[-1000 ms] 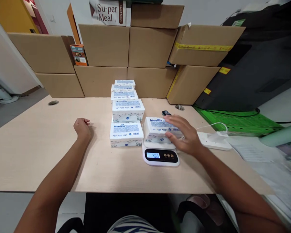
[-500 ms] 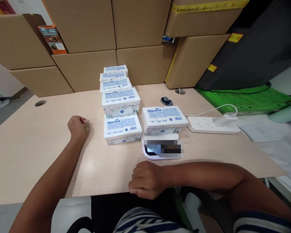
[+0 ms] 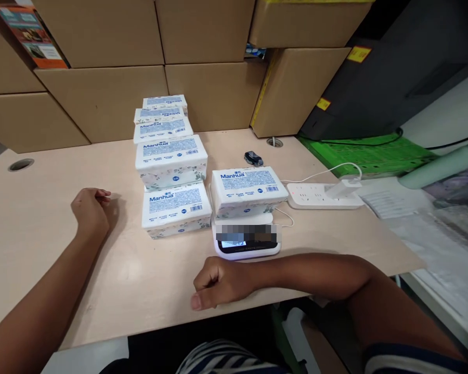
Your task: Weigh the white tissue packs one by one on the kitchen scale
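Note:
My left hand (image 3: pixel 90 212) rests on the table at the left, its fingers curled in a loose fist with nothing showing in it. Closed as well, my right hand (image 3: pixel 220 283) lies by the near edge with the thumb pointing left; no object shows in it. Just beyond the right hand is a white digital scale (image 3: pixel 220 253) with a lit display, partly blurred out. A white and blue tissue pack (image 3: pixel 249 189) sits on the scale. To its left stands another tissue pack (image 3: pixel 177 208), with several more in a row behind it, reaching back to the boxes.
Cardboard boxes (image 3: pixel 206 93) are stacked along the back of the table (image 3: pixel 315 234). A white power strip (image 3: pixel 308 196) with a plugged-in charger lies at the right. A small dark object (image 3: pixel 253 158) is behind the scale. Further right are a green pallet (image 3: pixel 347 156) and plastic wrapping.
The view has shifted, so things on the table appear further left. My right hand's fingers have changed pose slightly, with the thumb now sticking out more. The tissue packs stay where they were.

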A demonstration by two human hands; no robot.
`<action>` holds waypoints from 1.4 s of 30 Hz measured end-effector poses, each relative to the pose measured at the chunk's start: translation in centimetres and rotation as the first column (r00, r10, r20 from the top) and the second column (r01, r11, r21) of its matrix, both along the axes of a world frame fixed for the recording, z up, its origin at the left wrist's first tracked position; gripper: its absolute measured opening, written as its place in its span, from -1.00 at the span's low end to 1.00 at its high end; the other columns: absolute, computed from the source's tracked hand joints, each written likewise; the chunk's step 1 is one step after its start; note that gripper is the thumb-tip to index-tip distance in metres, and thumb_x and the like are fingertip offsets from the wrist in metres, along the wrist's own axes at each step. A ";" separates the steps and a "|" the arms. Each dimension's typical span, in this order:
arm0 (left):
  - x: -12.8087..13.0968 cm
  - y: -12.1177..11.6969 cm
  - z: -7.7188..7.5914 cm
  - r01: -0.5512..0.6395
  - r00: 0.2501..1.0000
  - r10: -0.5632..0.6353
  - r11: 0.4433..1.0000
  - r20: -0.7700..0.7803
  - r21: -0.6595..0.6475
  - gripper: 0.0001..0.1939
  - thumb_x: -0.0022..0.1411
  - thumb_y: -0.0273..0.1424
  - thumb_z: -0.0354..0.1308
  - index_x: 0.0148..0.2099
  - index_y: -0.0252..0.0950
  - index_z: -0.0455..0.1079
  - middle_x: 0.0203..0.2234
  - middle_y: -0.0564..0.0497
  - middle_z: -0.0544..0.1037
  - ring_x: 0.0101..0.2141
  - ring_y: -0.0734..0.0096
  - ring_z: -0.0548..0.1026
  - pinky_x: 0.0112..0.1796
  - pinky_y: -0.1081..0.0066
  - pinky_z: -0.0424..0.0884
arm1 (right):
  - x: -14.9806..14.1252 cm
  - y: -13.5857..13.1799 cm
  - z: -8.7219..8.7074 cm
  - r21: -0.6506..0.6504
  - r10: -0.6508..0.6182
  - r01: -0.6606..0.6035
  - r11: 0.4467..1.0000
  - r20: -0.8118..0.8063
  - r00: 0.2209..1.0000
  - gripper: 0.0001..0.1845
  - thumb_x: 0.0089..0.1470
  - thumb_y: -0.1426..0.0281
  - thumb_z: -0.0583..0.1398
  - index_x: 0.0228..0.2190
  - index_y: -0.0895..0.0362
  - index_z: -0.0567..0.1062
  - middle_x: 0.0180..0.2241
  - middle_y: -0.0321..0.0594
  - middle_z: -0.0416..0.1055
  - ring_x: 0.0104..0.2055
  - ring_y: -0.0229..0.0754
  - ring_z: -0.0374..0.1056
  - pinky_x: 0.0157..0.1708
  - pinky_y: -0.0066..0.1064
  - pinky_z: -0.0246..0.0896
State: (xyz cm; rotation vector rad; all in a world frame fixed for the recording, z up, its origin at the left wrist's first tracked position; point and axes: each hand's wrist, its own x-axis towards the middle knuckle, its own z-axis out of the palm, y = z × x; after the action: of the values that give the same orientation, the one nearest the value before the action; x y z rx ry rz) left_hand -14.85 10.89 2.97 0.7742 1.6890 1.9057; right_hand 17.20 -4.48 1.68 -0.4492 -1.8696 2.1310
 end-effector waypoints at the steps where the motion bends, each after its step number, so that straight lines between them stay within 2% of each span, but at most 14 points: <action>1: 0.0 0.1 0.0 -0.006 1.000 0.006 1.000 -0.005 -0.005 -0.91 -0.22 -0.50 0.00 -0.63 -0.24 0.30 -0.62 0.07 0.50 -0.57 0.50 0.33 -0.47 0.48 0.23 | 0.0 -0.1 0.1 -0.049 -0.003 0.003 0.999 0.007 1.000 -0.21 0.00 -0.18 0.51 -0.68 0.12 0.28 -0.67 -0.52 0.05 -0.53 -0.45 -0.01 -0.50 -0.46 -0.08; 4: 0.0 0.4 -0.1 -0.017 0.999 0.017 1.000 -0.035 -0.003 -0.92 -0.26 -0.48 0.00 -0.64 -0.23 0.30 -0.62 0.07 0.50 -0.56 0.48 0.35 -0.46 0.47 0.24 | 0.1 -0.5 -0.2 -0.096 0.020 -0.018 0.995 0.018 1.000 -0.25 -0.11 -0.13 0.58 -0.64 0.15 0.35 -0.64 -0.51 0.14 -0.51 -0.46 0.03 -0.49 -0.45 -0.08; 7: 0.1 0.4 -0.1 -0.022 0.997 0.021 1.000 -0.070 -0.014 -0.87 -0.27 -0.45 -0.02 -0.62 -0.24 0.36 -0.60 0.07 0.50 -0.56 0.50 0.33 -0.45 0.47 0.23 | 0.2 -0.4 -0.9 -0.128 0.039 -0.035 0.991 0.032 0.999 -0.31 -0.16 -0.12 0.60 -0.47 0.14 0.45 -0.60 -0.55 0.23 -0.50 -0.45 0.06 -0.48 -0.47 -0.05; 9: 0.2 0.3 -0.1 -0.010 0.996 0.007 1.000 -0.094 -0.024 -0.85 -0.26 -0.44 -0.01 -0.59 -0.26 0.39 -0.58 0.06 0.51 -0.56 0.50 0.32 -0.46 0.47 0.22 | 0.3 -0.3 -1.1 -0.123 0.044 -0.039 0.992 0.039 0.998 -0.32 -0.16 -0.08 0.62 -0.39 0.11 0.44 -0.57 -0.58 0.23 -0.49 -0.44 0.07 -0.46 -0.47 -0.03; 15: -0.1 0.7 -0.7 -0.010 0.994 0.010 1.000 -0.112 0.000 -0.87 -0.21 -0.42 0.01 -0.57 -0.24 0.39 -0.59 0.06 0.52 -0.59 0.51 0.32 -0.51 0.48 0.20 | 0.1 -0.4 -0.7 -0.075 0.037 -0.033 0.997 0.054 0.998 -0.32 -0.06 -0.10 0.58 -0.49 0.11 0.38 -0.55 -0.54 0.18 -0.45 -0.42 0.08 -0.41 -0.46 0.03; 20: 0.2 0.4 -0.4 0.004 0.990 -0.008 1.000 -0.142 -0.028 -0.84 -0.18 -0.45 -0.01 -0.56 -0.26 0.40 -0.59 0.08 0.51 -0.59 0.54 0.30 -0.53 0.52 0.23 | -0.1 -0.7 -0.7 -0.045 0.014 -0.013 0.999 0.016 1.000 -0.30 -0.04 -0.11 0.56 -0.56 0.12 0.35 -0.59 -0.54 0.14 -0.45 -0.42 0.06 -0.40 -0.45 -0.01; 26: 0.3 0.3 -0.3 0.012 0.984 -0.018 0.999 -0.175 -0.033 -0.86 -0.13 -0.46 0.00 -0.52 -0.28 0.39 -0.53 0.06 0.56 -0.60 0.56 0.33 -0.54 0.53 0.25 | 0.4 -0.7 -0.9 0.026 0.062 -0.062 0.998 0.034 0.998 -0.36 0.07 -0.17 0.48 -0.42 0.12 0.47 -0.55 -0.52 0.20 -0.43 -0.39 0.11 -0.38 -0.45 0.04; 30: 0.4 0.4 -0.1 -0.010 0.983 -0.001 0.998 -0.185 -0.058 -0.86 -0.13 -0.46 -0.02 -0.52 -0.27 0.38 -0.54 0.07 0.54 -0.61 0.57 0.32 -0.56 0.54 0.24 | 0.6 -0.6 -0.7 0.070 0.085 -0.088 0.994 0.039 0.996 -0.41 0.15 -0.15 0.44 -0.32 0.14 0.54 -0.49 -0.47 0.33 -0.38 -0.38 0.21 -0.36 -0.47 0.09; 36: 0.5 0.5 0.1 0.000 0.986 -0.008 0.999 -0.166 -0.047 -0.87 -0.11 -0.49 -0.01 -0.53 -0.27 0.37 -0.56 0.09 0.54 -0.63 0.56 0.34 -0.55 0.53 0.24 | 0.3 -0.7 -1.4 0.142 0.066 -0.073 0.987 0.050 0.997 -0.45 0.21 -0.11 0.42 -0.24 0.15 0.58 -0.49 -0.47 0.35 -0.38 -0.38 0.26 -0.34 -0.50 0.15; 38: 0.4 0.6 0.0 0.001 0.988 -0.007 0.999 -0.157 -0.035 -0.87 -0.09 -0.51 0.00 -0.53 -0.27 0.37 -0.56 0.09 0.55 -0.64 0.56 0.33 -0.56 0.53 0.24 | 0.0 -1.1 -2.1 0.264 0.037 -0.048 0.963 0.045 0.998 -0.47 0.26 -0.11 0.39 -0.21 0.14 0.59 -0.48 -0.45 0.39 -0.38 -0.38 0.30 -0.32 -0.51 0.20; 39: 0.4 0.6 0.0 -0.002 0.989 -0.003 0.999 -0.149 -0.032 -0.87 -0.07 -0.51 0.01 -0.53 -0.27 0.36 -0.56 0.08 0.56 -0.64 0.55 0.33 -0.57 0.52 0.24 | -0.3 -1.3 -2.5 0.360 0.031 -0.040 0.932 0.030 0.999 -0.48 0.28 -0.11 0.37 -0.21 0.13 0.60 -0.47 -0.43 0.41 -0.38 -0.37 0.33 -0.31 -0.51 0.23; 40: 0.3 0.5 0.0 -0.007 0.990 0.003 1.000 -0.141 -0.030 -0.87 -0.05 -0.52 0.02 -0.54 -0.27 0.36 -0.56 0.08 0.55 -0.65 0.55 0.33 -0.57 0.51 0.24 | -0.6 -1.4 -2.9 0.474 0.034 -0.034 0.880 0.007 0.999 -0.49 0.29 -0.11 0.35 -0.24 0.11 0.60 -0.46 -0.42 0.44 -0.38 -0.36 0.35 -0.30 -0.51 0.25; 42: 0.4 0.3 0.2 -0.014 0.991 0.010 0.999 -0.136 -0.029 -0.85 0.00 -0.53 0.04 -0.55 -0.28 0.36 -0.56 0.07 0.54 -0.64 0.54 0.33 -0.57 0.51 0.24 | -1.2 -1.7 -3.9 0.705 0.066 -0.015 0.709 -0.045 0.997 -0.50 0.35 -0.09 0.31 -0.33 0.09 0.60 -0.47 -0.38 0.47 -0.39 -0.33 0.37 -0.32 -0.49 0.27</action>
State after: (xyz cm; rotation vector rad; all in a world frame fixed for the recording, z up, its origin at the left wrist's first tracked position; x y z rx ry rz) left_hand -14.46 11.18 3.19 0.9022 1.8027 1.8681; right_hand 16.03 -6.17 -2.18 -0.1494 -2.4604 1.2429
